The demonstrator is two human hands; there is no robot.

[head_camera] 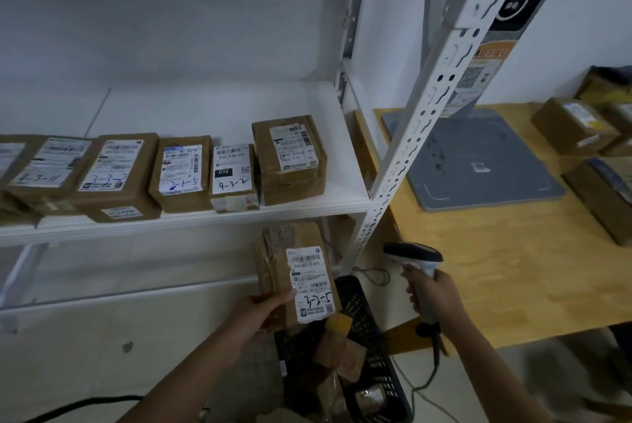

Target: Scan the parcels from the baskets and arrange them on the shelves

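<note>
Holding parcel [277,262] | brown cardboard | white label [309,282], handwritten 3-2-5 | scanner [415,257] alongside

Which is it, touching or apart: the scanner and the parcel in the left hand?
Apart. Head view shows the shelf post between the scanner in the right hand and the parcel in the left hand.
</note>
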